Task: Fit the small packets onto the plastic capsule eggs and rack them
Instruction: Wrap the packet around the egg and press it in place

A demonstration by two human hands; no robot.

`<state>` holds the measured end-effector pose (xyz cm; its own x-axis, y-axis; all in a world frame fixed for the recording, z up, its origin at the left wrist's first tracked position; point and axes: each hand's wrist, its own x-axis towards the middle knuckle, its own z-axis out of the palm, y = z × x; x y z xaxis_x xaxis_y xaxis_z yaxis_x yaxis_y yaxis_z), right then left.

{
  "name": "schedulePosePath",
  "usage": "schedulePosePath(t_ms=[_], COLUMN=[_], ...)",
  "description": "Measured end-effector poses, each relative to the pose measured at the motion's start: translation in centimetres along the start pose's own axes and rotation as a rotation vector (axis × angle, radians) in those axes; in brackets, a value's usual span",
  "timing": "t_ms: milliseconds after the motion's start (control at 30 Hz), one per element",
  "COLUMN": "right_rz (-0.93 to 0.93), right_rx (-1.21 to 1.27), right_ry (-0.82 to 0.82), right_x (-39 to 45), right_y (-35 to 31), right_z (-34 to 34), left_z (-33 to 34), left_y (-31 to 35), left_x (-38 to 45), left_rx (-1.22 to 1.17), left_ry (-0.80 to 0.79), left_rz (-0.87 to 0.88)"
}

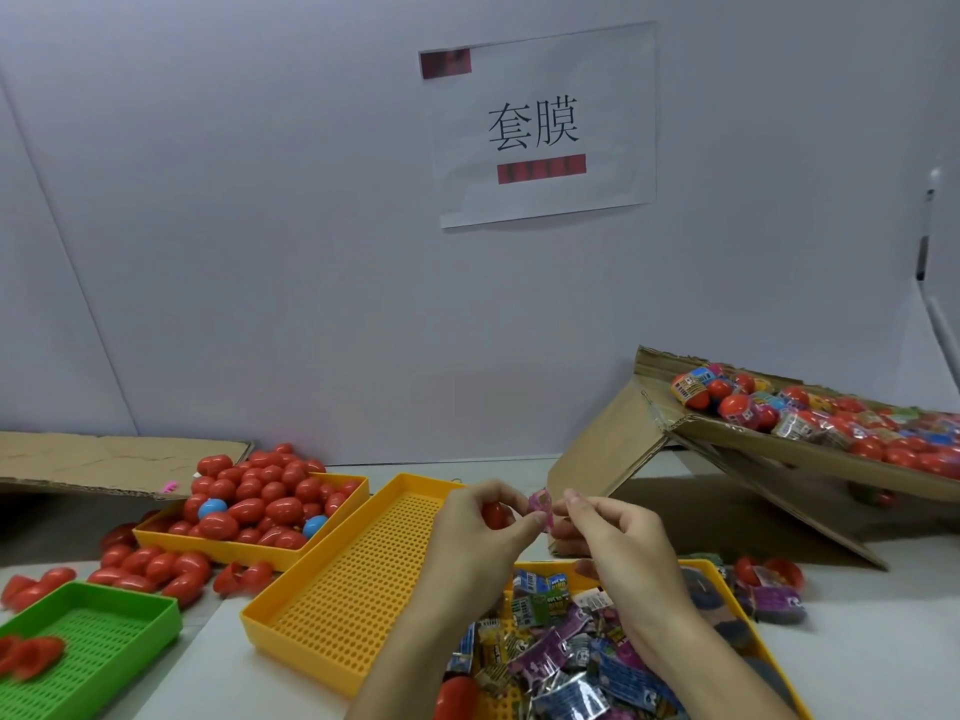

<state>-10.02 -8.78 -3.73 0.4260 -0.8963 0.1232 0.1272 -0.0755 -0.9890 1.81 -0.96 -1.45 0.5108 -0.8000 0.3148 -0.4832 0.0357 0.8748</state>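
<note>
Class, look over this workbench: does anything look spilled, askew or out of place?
Yes. Red capsule eggs have spilled off the heaped yellow tray onto the table. On the right, the cardboard box of wrapped eggs sits tilted.

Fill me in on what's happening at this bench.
A person is sleeving capsule eggs. The left hand holds a red egg, and the right hand brings a pink packet up to it; the packet is not on yet. Loose packets fill the yellow tray below the hands, bare eggs heap in another tray at left, and wrapped eggs sit in the cardboard box at right.
</note>
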Motion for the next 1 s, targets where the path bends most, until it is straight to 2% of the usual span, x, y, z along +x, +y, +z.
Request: schedulePosePath(t_ms=[133, 333, 567, 733, 1000], right_rz=[-0.022, -0.086, -0.132, -0.181, -0.209], right_rx=[0.068, 0.064, 0.139, 0.106, 0.062], right_ry=[-0.086, -0.052, -0.033, -0.061, -0.127], right_x=[-0.1, -0.2, 0.0, -0.1, -0.3], right_y=[-0.2, -0.3, 0.0, 0.0, -0.3], right_z=[0.1, -0.1, -0.1, -0.1, -0.1], left_z=[0.1, 0.2, 0.3, 0.7, 1.2], left_y=[0.0, 0.1, 0.0, 0.0, 0.2], left_x=[-0.1, -0.2, -0.3, -0.4, -0.6], left_rx=[0.008, 0.034, -0.022, 0.020, 0.082], left_ry=[0.002, 0.020, -0.021, 0.041, 0.021], left_rz=[0.042, 0.091, 0.058, 0.123, 0.173])
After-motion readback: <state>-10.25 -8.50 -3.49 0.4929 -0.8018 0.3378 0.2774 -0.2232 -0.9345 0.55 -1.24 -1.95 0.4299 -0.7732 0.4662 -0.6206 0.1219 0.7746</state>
